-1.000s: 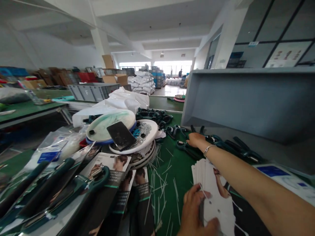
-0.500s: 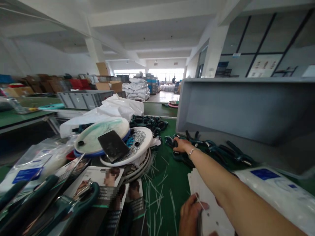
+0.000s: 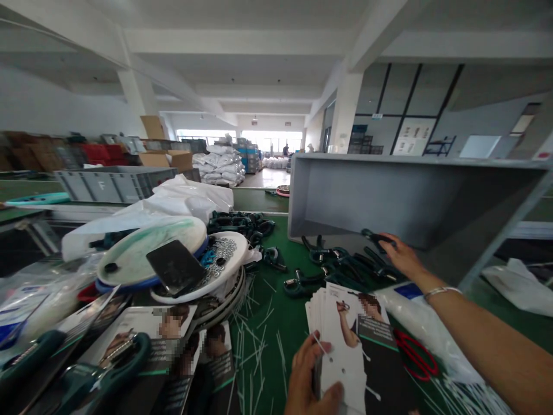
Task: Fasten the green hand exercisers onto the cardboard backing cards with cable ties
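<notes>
My left hand (image 3: pixel 313 374) is closed on a stack of printed cards (image 3: pixel 345 346) at the lower centre, with a thin white tie by its fingers. My right hand (image 3: pixel 400 253) reaches forward at the mouth of a large grey bin (image 3: pixel 358 190). Its fingers are wrapped round a dark green hand grip (image 3: pixel 375 237). Below and left of it, more green hand grips (image 3: pixel 345 268) lie in a pile. Red-handled scissors (image 3: pixel 417 354) rest to the right of the cards, beside white ties (image 3: pixel 470 397).
Left of centre, a white tray (image 3: pixel 235 268) holds metal parts, with a dark phone-like slab (image 3: pixel 176 268) on top. Loose ties (image 3: pixel 254 346) lie on the green table. Carded grips (image 3: pixel 108 369) fill the lower left. A plastic bag (image 3: pixel 415 311) lies at right.
My right hand has moved right from the grip pile to the bin opening, with a grip in it. The view has shifted right, showing the card fronts and scissors.
</notes>
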The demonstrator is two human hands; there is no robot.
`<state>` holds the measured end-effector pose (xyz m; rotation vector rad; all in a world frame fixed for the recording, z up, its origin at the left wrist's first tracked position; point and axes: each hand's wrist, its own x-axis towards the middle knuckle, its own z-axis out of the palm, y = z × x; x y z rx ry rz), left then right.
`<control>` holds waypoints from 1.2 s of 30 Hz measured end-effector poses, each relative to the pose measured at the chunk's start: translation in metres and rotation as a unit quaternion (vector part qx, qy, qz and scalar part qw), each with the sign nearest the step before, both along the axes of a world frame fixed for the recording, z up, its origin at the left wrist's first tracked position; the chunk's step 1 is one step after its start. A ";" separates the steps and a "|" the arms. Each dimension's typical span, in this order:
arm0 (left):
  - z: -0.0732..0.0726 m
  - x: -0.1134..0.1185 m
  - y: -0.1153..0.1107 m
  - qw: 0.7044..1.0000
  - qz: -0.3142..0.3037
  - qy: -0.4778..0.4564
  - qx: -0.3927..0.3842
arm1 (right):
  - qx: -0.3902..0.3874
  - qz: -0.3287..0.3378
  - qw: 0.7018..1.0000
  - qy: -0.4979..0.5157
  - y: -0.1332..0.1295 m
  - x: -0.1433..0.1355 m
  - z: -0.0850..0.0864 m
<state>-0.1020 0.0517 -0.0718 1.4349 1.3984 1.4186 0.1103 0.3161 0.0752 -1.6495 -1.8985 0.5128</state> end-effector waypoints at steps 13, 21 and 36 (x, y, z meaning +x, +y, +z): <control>0.022 0.017 -0.015 0.999 0.035 -0.011 -0.011 | 0.006 -0.061 0.973 0.224 -0.044 0.026 -0.027; 0.042 0.026 -0.048 0.986 0.116 0.114 0.025 | -0.229 -0.007 0.730 0.644 -0.202 0.005 -0.004; 0.045 0.011 -0.058 0.995 0.095 -0.004 0.026 | -0.338 -0.015 0.679 0.652 -0.293 -0.053 -0.002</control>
